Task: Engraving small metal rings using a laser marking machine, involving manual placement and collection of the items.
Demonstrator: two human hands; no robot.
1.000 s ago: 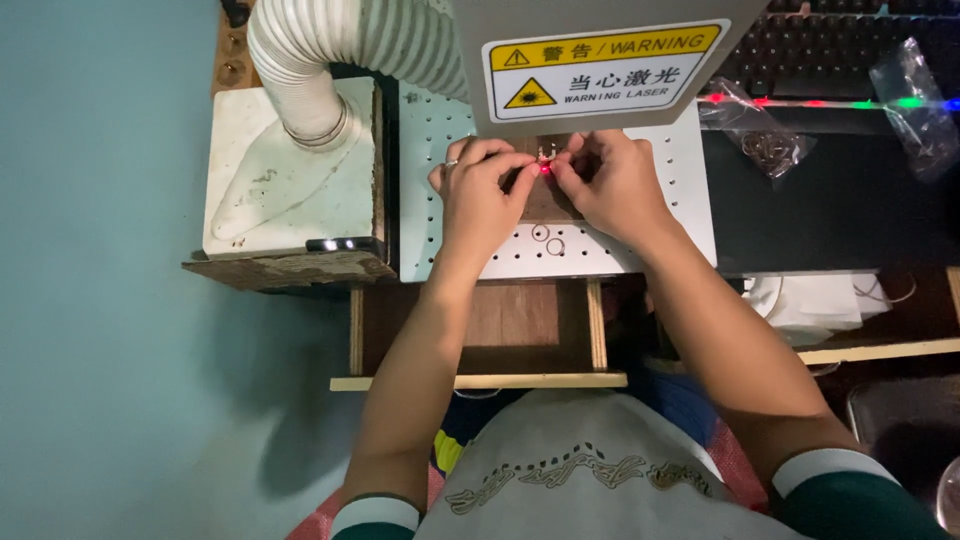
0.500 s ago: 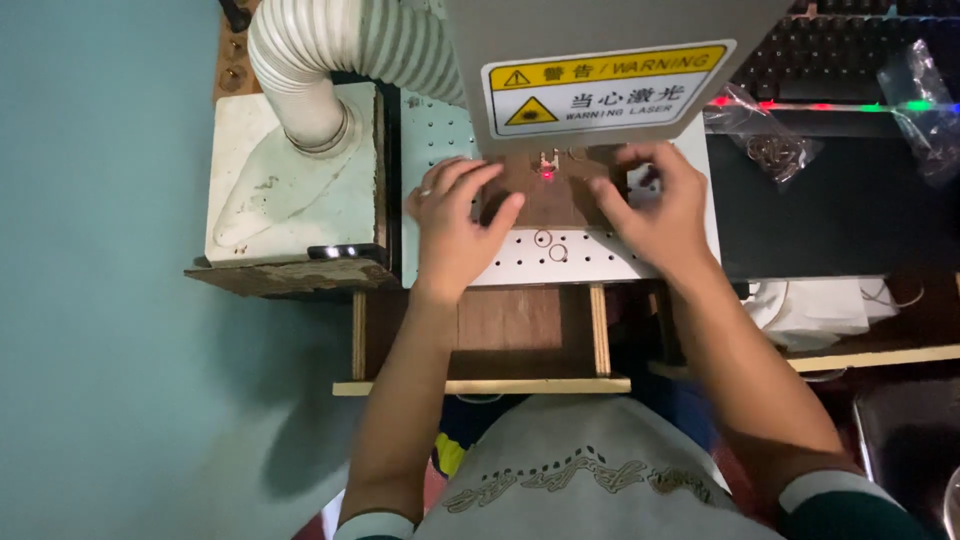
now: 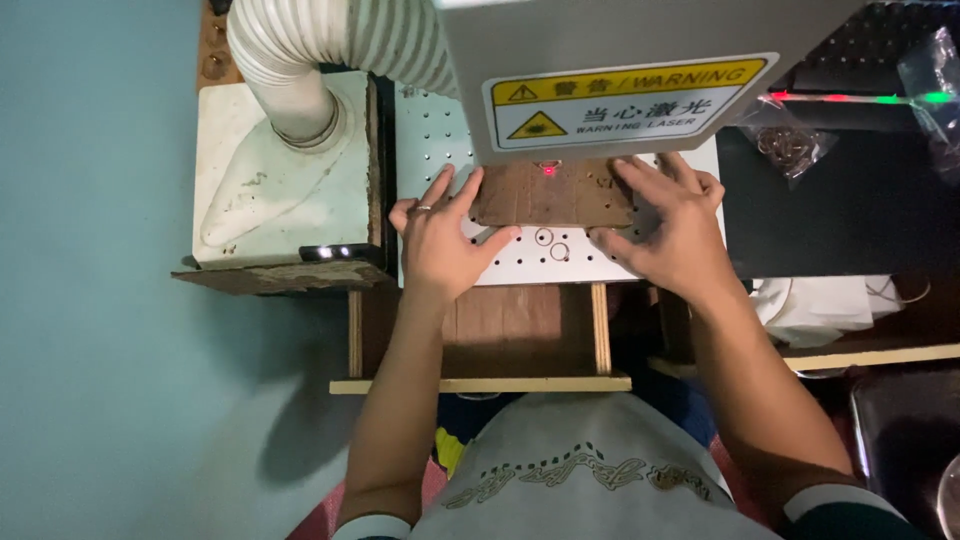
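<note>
Both hands had drawn apart since a second before, when their fingertips were pinched together under the red dot; now they lay spread on either side of the brown board.

Furthest left, a white ribbed hose (image 3: 300,50) curved down into a pale, stained box (image 3: 280,170), which stood just beside the white perforated plate (image 3: 430,130). The left hand (image 3: 440,240), a ring on one finger, rested open and flat on that plate, its fingers fanned, and its fingertips touched the left edge of the brown board (image 3: 555,195). The board lay flat on the plate beneath the grey machine head (image 3: 620,60) with its yellow warning label, and a small red light dot (image 3: 548,170) fell near the board's far edge. Two small metal rings (image 3: 551,244) lay on the plate just in front of the board, between the two hands. The right hand (image 3: 670,225) was also open, palm down, fingers splayed over the board's right end. Neither hand gripped anything. Further right sat a clear bag (image 3: 795,145) of small brown pieces on a dark surface, well apart from the hands. Below the plate, a wooden frame (image 3: 480,384) stood in front of the person's lap.
</note>
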